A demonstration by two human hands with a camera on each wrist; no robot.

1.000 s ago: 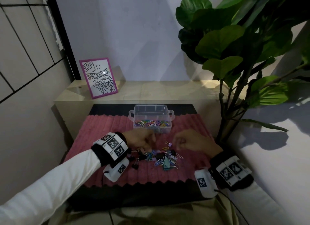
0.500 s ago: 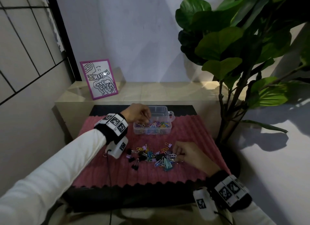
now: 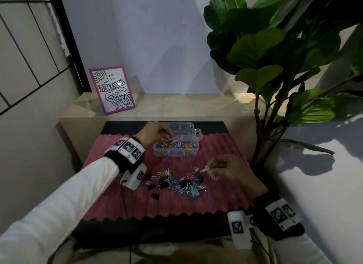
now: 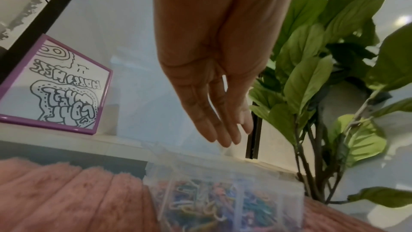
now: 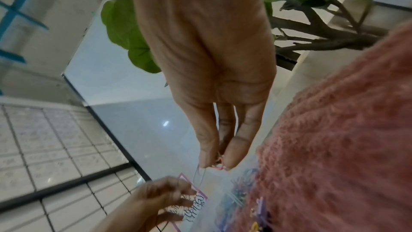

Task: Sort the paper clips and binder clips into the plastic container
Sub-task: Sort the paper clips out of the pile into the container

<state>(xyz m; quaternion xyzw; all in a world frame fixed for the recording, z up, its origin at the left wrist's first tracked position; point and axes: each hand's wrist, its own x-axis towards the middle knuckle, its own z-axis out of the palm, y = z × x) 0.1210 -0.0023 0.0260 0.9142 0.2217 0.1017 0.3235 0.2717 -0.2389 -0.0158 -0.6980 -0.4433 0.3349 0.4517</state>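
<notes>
Nearest the viewer, loose clips (image 3: 177,182) lie heaped on the pink mat (image 3: 196,202). Right hand (image 3: 225,168) pinches paper clips (image 3: 205,169) above the heap. Beyond, left hand (image 3: 155,133), fingers extended and released, hovers over the plastic container (image 3: 177,143) holding coloured paper clips.

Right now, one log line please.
left hand: open over plastic container | right hand: pinching paper clips | pile: unsorted on mat

A purple-framed drawing (image 3: 112,89) leans on the ledge (image 3: 176,104) (beige, glossy), a leafy plant (image 3: 275,53) to its right.
</notes>
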